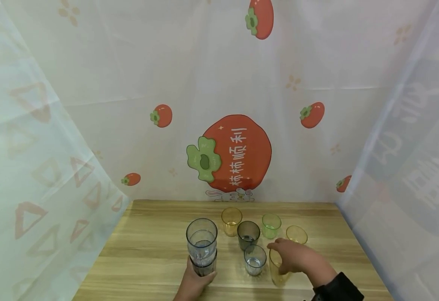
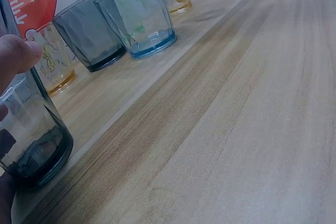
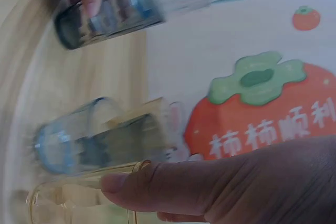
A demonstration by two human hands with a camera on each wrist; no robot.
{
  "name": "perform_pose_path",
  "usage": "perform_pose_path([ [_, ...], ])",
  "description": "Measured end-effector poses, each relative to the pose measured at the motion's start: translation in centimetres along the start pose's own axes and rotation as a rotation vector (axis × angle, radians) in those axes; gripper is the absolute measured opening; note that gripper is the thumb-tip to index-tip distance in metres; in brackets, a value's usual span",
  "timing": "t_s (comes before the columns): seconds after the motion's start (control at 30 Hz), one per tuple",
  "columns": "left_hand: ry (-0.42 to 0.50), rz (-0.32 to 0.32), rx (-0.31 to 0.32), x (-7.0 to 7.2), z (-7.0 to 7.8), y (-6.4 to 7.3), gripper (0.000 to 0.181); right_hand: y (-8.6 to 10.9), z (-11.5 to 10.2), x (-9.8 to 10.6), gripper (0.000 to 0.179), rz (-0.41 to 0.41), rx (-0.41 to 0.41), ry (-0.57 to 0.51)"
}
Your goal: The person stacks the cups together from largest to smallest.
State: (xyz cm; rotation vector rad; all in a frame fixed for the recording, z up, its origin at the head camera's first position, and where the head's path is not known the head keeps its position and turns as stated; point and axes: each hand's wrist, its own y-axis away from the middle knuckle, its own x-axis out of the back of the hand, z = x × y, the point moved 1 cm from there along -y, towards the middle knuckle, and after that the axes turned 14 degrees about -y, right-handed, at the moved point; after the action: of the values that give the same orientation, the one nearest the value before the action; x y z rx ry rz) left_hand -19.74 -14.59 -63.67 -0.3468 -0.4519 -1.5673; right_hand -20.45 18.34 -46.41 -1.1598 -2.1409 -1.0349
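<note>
Up on the backdrop [image 1: 129, 62], white characters read 柿柿顺利 across one big persimmon print [image 1: 261, 154]! Down on the tabletop [image 1: 148, 238], at left, the left hand [image 1: 197, 280] has its grip wrapped round the dark lowest glass of a stack [image 1: 201, 246]; how many are nested, I can't tell. Near right, the right hand's [image 1: 295, 256] grip clasps a yellow glass [image 1: 276, 274]! Five stand loose between and beyond: two amber glasses [image 1: 230, 228], one grey glass [image 1: 248, 238], one green glass [image 1: 271, 228], one clear glass [image 1: 255, 263], the nearest.
</note>
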Motion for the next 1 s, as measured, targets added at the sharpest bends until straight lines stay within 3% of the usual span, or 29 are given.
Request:
perform_pose_path([
  [0.47,0.008,-0.007,-0.035,-0.1,-0.3,0.0,0.106,2.0,-5.0,2.8,0.067,0.064,0.097,0.126],
  [0.7,0.017,-0.003,-0.030,0.0,-0.3,0.0,0.106,3.2,-7.6,3.7,0.063,0.111,0.229,0.147],
  [1.0,0.024,-0.020,-0.030,0.0,-0.2,0.0,0.105,4.3,-11.4,4.6,0.059,0.191,0.326,0.183],
])
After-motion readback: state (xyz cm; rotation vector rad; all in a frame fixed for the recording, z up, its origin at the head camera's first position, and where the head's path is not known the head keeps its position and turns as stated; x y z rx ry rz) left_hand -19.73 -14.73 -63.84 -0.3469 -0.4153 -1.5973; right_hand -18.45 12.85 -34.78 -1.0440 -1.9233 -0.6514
